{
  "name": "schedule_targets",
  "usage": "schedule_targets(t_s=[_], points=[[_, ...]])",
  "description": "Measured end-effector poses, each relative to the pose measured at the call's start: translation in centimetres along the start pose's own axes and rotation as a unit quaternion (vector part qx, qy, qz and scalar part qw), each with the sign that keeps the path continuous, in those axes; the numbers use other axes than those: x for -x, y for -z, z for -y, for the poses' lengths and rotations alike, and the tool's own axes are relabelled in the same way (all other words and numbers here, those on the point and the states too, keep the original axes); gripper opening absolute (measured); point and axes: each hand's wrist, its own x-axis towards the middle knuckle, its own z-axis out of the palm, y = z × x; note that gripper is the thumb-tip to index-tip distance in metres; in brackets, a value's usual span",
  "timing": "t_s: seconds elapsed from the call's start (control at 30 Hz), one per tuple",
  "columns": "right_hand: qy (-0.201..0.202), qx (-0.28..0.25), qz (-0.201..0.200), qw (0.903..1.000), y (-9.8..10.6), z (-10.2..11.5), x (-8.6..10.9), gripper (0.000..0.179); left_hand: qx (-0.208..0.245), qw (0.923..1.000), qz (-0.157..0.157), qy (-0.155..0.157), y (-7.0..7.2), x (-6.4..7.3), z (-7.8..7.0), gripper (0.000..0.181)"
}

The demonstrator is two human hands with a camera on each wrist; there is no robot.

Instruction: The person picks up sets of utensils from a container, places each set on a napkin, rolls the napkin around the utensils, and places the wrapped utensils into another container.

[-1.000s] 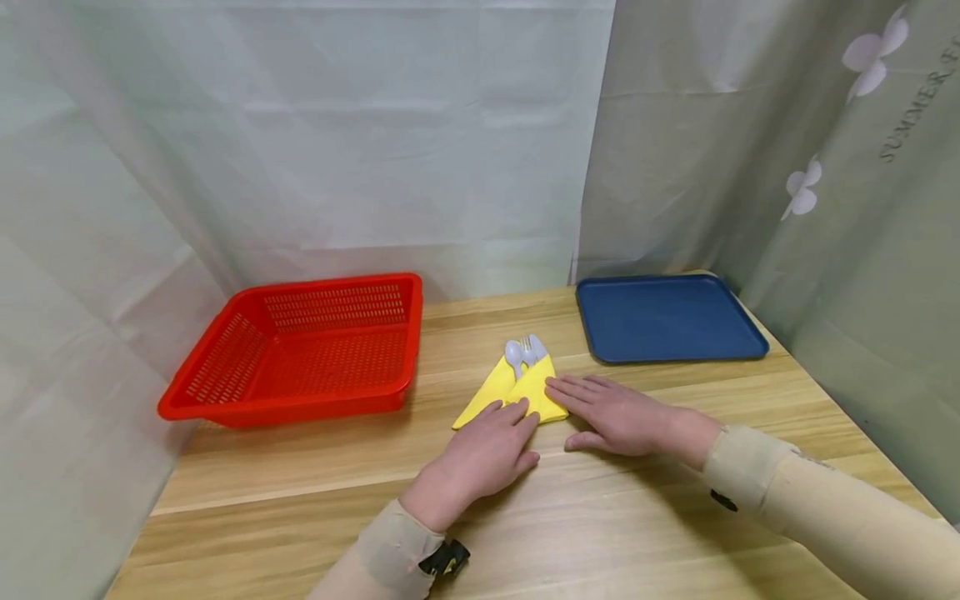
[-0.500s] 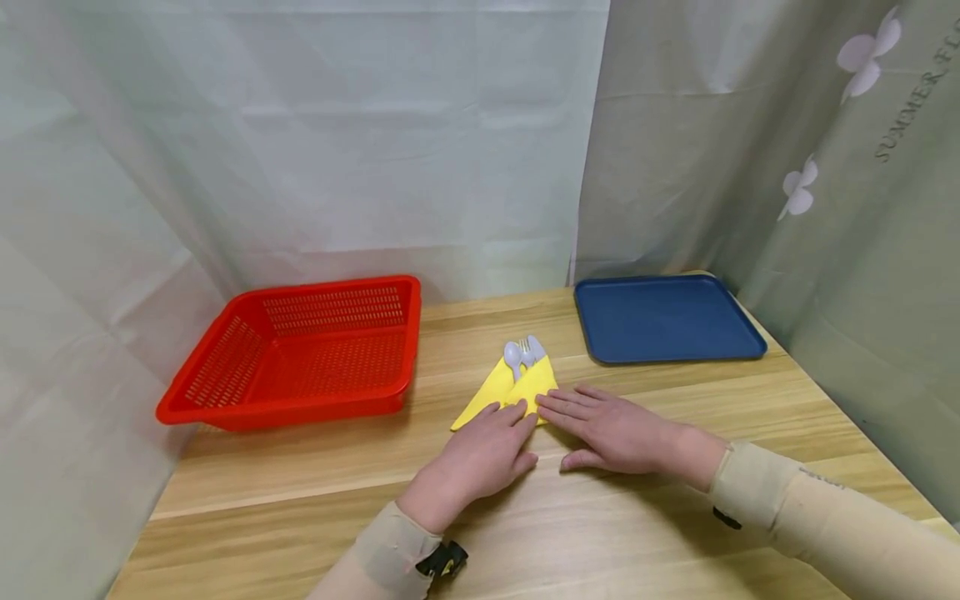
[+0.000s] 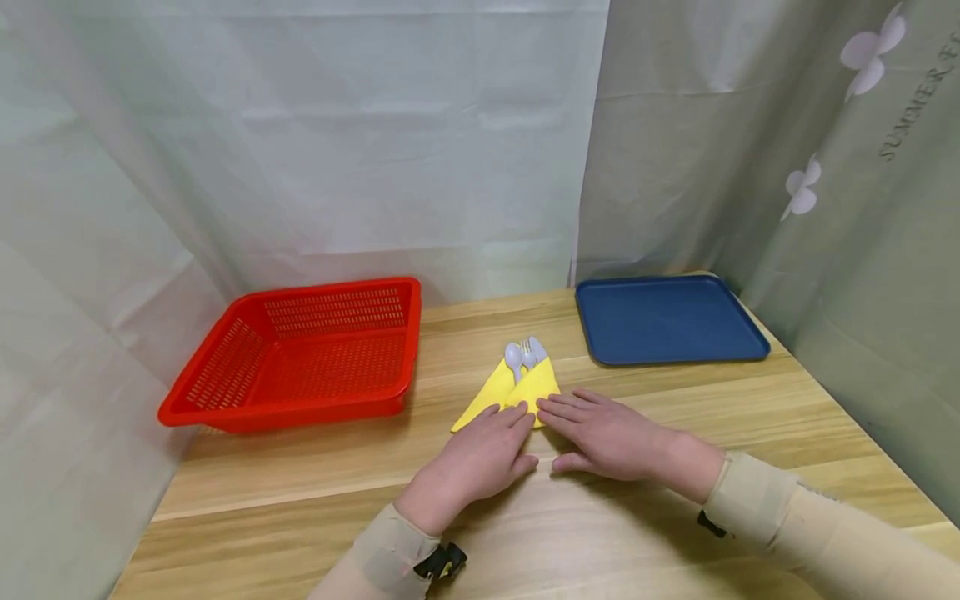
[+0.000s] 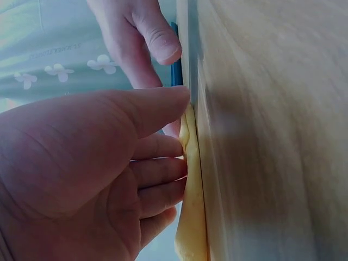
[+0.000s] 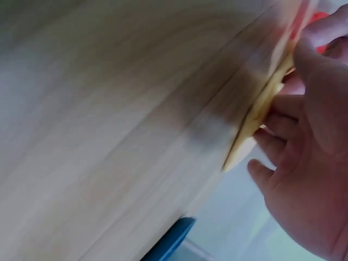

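A folded yellow napkin (image 3: 534, 383) lies on the table in the head view, with a pale grey plastic spoon (image 3: 513, 357), fork (image 3: 527, 353) and knife (image 3: 537, 348) poking out of its top. My left hand (image 3: 483, 454) presses the napkin's lower left part with its fingertips. From the other side, the fingertips of my right hand (image 3: 607, 437) rest on its lower right part. Both hands lie fairly flat, thumbs held away from the fingers. In the left wrist view the napkin (image 4: 193, 217) shows as a thin yellow layer under the fingertips.
To the left stands a red plastic basket (image 3: 300, 408) with slotted walls. A blue tray (image 3: 671, 321) lies at the back right of the wooden table (image 3: 300, 533). Hanging curtains (image 3: 405, 150) enclose the back and sides.
My right hand has slid slightly left and toward me along the napkin's edge, closer to the left hand. The left hand, the cutlery, basket and tray have stayed in place.
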Motion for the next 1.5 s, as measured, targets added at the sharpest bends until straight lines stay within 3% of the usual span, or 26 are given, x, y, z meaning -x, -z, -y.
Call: schedule_targets(t_s=[0.3, 0.83, 1.17, 1.5], points=[[-0.028, 0.020, -0.002, 0.9994, 0.2, 1.4, -0.4, 0.077, -0.011, 0.9998, -0.014, 0.003, 0.0, 0.2, -0.1, 0.066], [-0.024, 0.023, -0.026, 0.9991, 0.3, 1.9, -0.7, 0.063, -0.046, 0.9984, -0.016, 0.028, 0.3, 0.7, -0.6, 0.064], [-0.020, 0.025, -0.026, 0.9992, 0.8, 1.6, -0.7, 0.053, -0.067, 0.9972, -0.024, 0.023, -0.2, 0.7, -0.4, 0.065], [-0.029, 0.026, -0.024, 0.9989, 1.0, 1.9, -0.8, 0.052, -0.043, 0.9974, -0.037, 0.044, 0.0, 1.1, -0.3, 0.068]])
